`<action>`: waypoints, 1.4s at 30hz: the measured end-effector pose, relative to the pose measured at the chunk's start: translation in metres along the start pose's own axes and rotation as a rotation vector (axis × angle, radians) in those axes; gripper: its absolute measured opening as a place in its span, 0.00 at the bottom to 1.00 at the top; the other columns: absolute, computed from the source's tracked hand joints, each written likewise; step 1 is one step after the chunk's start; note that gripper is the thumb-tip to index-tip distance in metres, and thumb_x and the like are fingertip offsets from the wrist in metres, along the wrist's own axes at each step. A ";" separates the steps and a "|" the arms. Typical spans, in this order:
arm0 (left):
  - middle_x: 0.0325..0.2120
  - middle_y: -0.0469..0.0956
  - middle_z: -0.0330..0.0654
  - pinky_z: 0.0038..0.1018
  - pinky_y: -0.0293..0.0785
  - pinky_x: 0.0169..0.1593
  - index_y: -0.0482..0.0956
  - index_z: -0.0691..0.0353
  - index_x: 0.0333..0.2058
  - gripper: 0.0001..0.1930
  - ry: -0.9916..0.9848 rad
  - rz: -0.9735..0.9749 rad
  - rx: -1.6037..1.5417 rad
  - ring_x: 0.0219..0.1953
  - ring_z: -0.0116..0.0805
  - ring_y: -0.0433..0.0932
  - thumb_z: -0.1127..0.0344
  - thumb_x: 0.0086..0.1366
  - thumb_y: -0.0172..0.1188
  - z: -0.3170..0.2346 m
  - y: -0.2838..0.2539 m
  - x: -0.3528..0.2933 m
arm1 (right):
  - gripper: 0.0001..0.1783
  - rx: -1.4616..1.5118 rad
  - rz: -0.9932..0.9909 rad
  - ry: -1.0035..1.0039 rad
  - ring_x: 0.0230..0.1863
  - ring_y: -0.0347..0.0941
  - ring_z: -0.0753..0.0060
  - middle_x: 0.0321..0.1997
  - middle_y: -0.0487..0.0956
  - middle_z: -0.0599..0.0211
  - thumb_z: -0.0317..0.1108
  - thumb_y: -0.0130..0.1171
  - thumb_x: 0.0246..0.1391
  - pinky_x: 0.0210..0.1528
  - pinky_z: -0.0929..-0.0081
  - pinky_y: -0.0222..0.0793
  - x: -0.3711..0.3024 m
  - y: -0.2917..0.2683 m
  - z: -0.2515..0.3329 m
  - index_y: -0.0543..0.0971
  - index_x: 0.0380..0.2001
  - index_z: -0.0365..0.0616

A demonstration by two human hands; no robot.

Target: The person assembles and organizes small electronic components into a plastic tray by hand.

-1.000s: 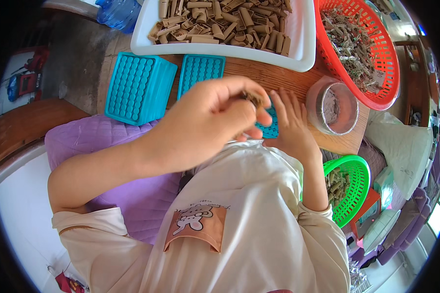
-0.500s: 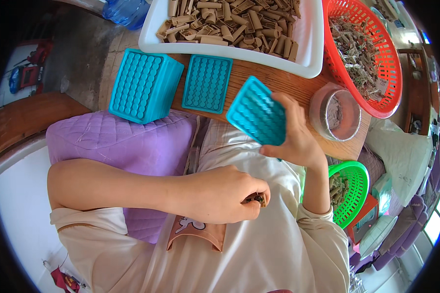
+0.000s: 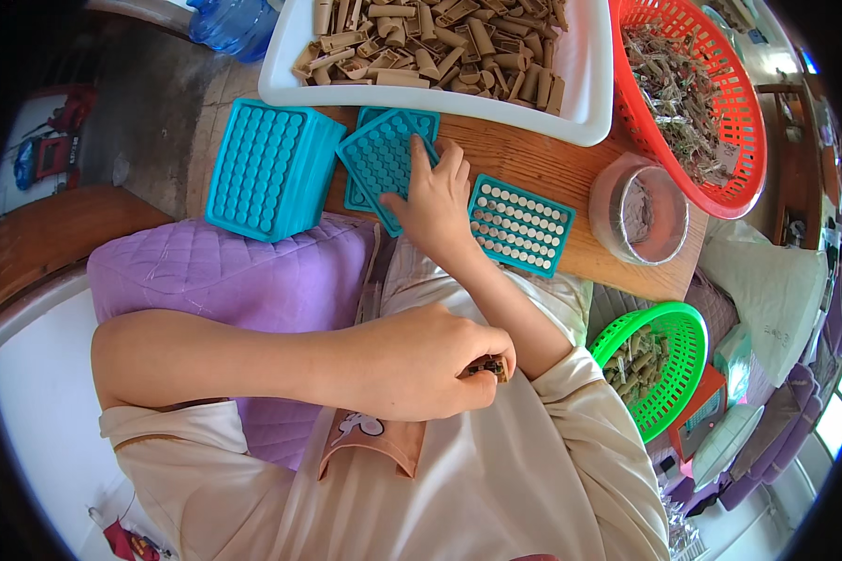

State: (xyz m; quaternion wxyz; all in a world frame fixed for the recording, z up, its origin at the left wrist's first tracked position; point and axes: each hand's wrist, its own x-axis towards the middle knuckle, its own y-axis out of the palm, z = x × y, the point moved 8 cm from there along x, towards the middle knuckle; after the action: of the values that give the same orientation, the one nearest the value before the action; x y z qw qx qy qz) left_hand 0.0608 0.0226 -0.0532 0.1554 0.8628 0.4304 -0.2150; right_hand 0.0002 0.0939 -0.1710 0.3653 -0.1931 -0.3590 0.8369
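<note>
Rows of round bumps textured the teal tray (image 3: 381,154) that the right hand (image 3: 437,199) gripped across one end between thumb and fingers. It slanted over another flat teal tray (image 3: 424,121); I couldn't tell whether the two touched. The left hand (image 3: 421,363) was curled tightly around a small brownish piece (image 3: 490,367), mostly hidden, above the soft cream shirt (image 3: 505,477). Beside the right wrist sat a tray of pale discs (image 3: 522,224), and grained tabletop (image 3: 524,150) lay bare between it and the white tub's smooth rim (image 3: 430,100). Blocky stacked trays (image 3: 269,168) crowded the gripped tray's far edge, leaving little room there
</note>
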 end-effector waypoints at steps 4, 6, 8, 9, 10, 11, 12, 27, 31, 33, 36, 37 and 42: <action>0.22 0.74 0.42 0.26 0.68 0.27 0.69 0.65 0.34 0.10 0.009 0.005 0.024 0.20 0.33 0.72 0.69 0.52 0.47 -0.001 0.000 -0.001 | 0.40 -0.052 0.004 -0.048 0.48 0.55 0.42 0.51 0.51 0.42 0.36 0.65 0.31 0.46 0.61 0.60 0.003 -0.009 0.006 0.59 0.50 0.36; 0.22 0.74 0.42 0.27 0.68 0.27 0.69 0.65 0.34 0.10 0.004 0.009 0.030 0.20 0.34 0.72 0.69 0.52 0.47 0.000 0.000 0.000 | 0.39 -0.086 0.046 -0.018 0.47 0.59 0.43 0.53 0.49 0.40 0.37 0.64 0.32 0.44 0.64 0.65 0.002 -0.009 0.007 0.60 0.48 0.31; 0.22 0.74 0.42 0.27 0.68 0.27 0.69 0.65 0.34 0.10 0.011 -0.004 0.057 0.20 0.34 0.72 0.69 0.52 0.47 0.000 -0.001 0.000 | 0.40 -0.088 0.016 -0.047 0.45 0.62 0.45 0.53 0.49 0.40 0.38 0.64 0.32 0.41 0.66 0.67 0.000 -0.007 0.006 0.59 0.47 0.29; 0.22 0.74 0.42 0.27 0.68 0.27 0.69 0.65 0.34 0.10 0.011 -0.003 0.057 0.20 0.34 0.72 0.69 0.52 0.47 0.000 0.000 0.000 | 0.40 -0.092 -0.014 -0.076 0.43 0.65 0.47 0.53 0.49 0.40 0.38 0.65 0.32 0.38 0.68 0.69 -0.001 -0.008 0.007 0.59 0.47 0.27; 0.22 0.74 0.42 0.27 0.68 0.27 0.69 0.65 0.34 0.10 0.012 -0.005 0.050 0.20 0.34 0.72 0.69 0.52 0.47 0.000 0.000 0.000 | 0.40 -0.092 -0.014 -0.075 0.43 0.65 0.47 0.53 0.49 0.40 0.38 0.65 0.32 0.38 0.68 0.69 -0.001 -0.007 0.007 0.59 0.47 0.27; 0.22 0.74 0.42 0.27 0.68 0.27 0.69 0.65 0.34 0.10 0.012 -0.007 0.042 0.20 0.34 0.72 0.69 0.52 0.47 0.000 -0.001 -0.001 | 0.39 -0.095 -0.005 -0.064 0.42 0.66 0.49 0.53 0.50 0.42 0.39 0.65 0.32 0.36 0.69 0.70 0.000 -0.006 0.008 0.60 0.45 0.26; 0.22 0.74 0.42 0.27 0.68 0.27 0.69 0.65 0.34 0.10 0.013 -0.004 0.043 0.20 0.34 0.72 0.69 0.52 0.47 -0.001 0.000 -0.001 | 0.39 -0.100 0.003 -0.052 0.40 0.68 0.51 0.52 0.51 0.43 0.40 0.65 0.31 0.34 0.70 0.71 0.002 -0.005 0.008 0.61 0.43 0.25; 0.24 0.75 0.42 0.25 0.69 0.29 0.69 0.65 0.35 0.10 -0.036 0.023 0.047 0.22 0.31 0.73 0.70 0.52 0.46 -0.002 -0.001 0.001 | 0.32 -0.230 0.035 -0.001 0.39 0.68 0.56 0.53 0.55 0.49 0.44 0.65 0.31 0.31 0.69 0.71 0.009 -0.002 0.003 0.65 0.36 0.33; 0.25 0.75 0.42 0.24 0.69 0.31 0.69 0.66 0.35 0.11 -0.080 0.039 0.016 0.23 0.30 0.73 0.70 0.53 0.47 0.000 -0.002 0.000 | 0.28 -0.164 -0.037 -0.029 0.37 0.69 0.57 0.49 0.61 0.52 0.40 0.62 0.34 0.30 0.68 0.71 -0.009 -0.032 0.000 0.65 0.39 0.38; 0.25 0.75 0.42 0.23 0.69 0.31 0.69 0.66 0.35 0.10 -0.105 0.050 -0.010 0.24 0.28 0.73 0.70 0.53 0.47 0.003 -0.002 0.000 | 0.21 -0.119 -0.065 -0.051 0.34 0.70 0.58 0.40 0.69 0.57 0.33 0.58 0.38 0.30 0.68 0.69 -0.021 -0.059 -0.012 0.68 0.39 0.42; 0.28 0.75 0.41 0.21 0.68 0.34 0.68 0.67 0.36 0.10 -0.108 0.027 -0.186 0.28 0.23 0.72 0.71 0.55 0.46 0.004 -0.003 0.000 | 0.14 -0.124 -0.173 -0.104 0.32 0.70 0.58 0.32 0.72 0.59 0.24 0.53 0.40 0.31 0.68 0.67 -0.041 -0.104 -0.038 0.71 0.35 0.42; 0.30 0.74 0.41 0.20 0.68 0.36 0.68 0.67 0.37 0.11 -0.122 0.006 -0.281 0.29 0.22 0.71 0.72 0.55 0.45 0.004 -0.005 0.000 | 0.12 -0.141 -0.201 -0.060 0.32 0.70 0.58 0.32 0.73 0.59 0.22 0.52 0.41 0.32 0.68 0.66 -0.047 -0.116 -0.053 0.73 0.34 0.41; 0.33 0.72 0.40 0.18 0.67 0.39 0.65 0.68 0.40 0.11 -0.099 -0.059 -0.418 0.33 0.21 0.70 0.72 0.58 0.44 0.004 -0.009 0.001 | 0.13 -0.190 -0.313 -0.088 0.36 0.70 0.59 0.36 0.72 0.58 0.20 0.51 0.41 0.36 0.69 0.67 -0.064 -0.127 -0.103 0.74 0.34 0.40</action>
State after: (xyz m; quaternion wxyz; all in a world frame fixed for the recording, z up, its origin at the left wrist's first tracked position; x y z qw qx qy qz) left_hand 0.0534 0.0264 -0.0573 0.3454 0.7872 0.4826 -0.1679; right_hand 0.1626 0.1541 -0.1417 0.4552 -0.1318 -0.4775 0.7399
